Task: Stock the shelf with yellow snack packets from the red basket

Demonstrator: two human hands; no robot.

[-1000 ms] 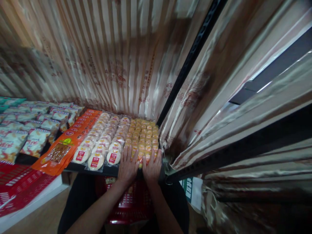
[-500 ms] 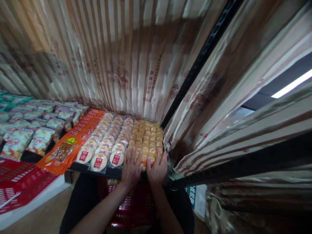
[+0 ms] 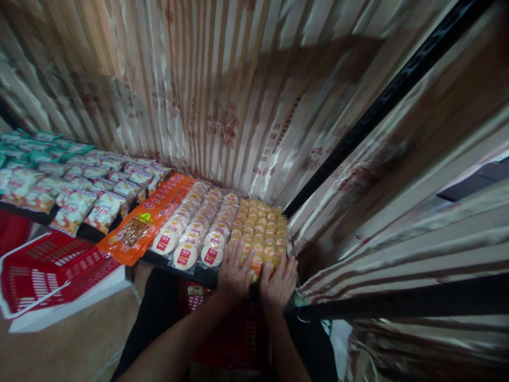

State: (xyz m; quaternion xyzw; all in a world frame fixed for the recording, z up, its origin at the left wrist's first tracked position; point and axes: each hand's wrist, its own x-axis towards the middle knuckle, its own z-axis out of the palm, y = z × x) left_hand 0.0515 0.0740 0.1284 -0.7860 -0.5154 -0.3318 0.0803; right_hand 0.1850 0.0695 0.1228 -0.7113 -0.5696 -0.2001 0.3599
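Rows of small yellow-wrapped snack packs (image 3: 259, 225) lie at the right end of a dark shelf (image 3: 161, 261). My left hand (image 3: 235, 271) rests on their front left edge, fingers stretched out. At the front right corner of the same packs lies my right hand (image 3: 279, 282), also with fingers spread flat. Both hands touch the wrappers and grip nothing. Left of the yellow packs are rows of round white crackers (image 3: 186, 254) in clear wrappers with red labels. Beside them lies a long orange snack bag (image 3: 151, 217).
White snack bags (image 3: 105, 209) and green packs (image 3: 43, 151) fill the shelf's left part. A red basket (image 3: 43, 270) stands below left; another red basket (image 3: 238, 337) sits between my legs. Striped wrapping sheets (image 3: 222, 95) hang behind, crossed by a black shelf post (image 3: 358, 127).
The view has swung left, so the shelf appears further right and more of the left basket shows. My hands stay flat on the front of the yellow packs.
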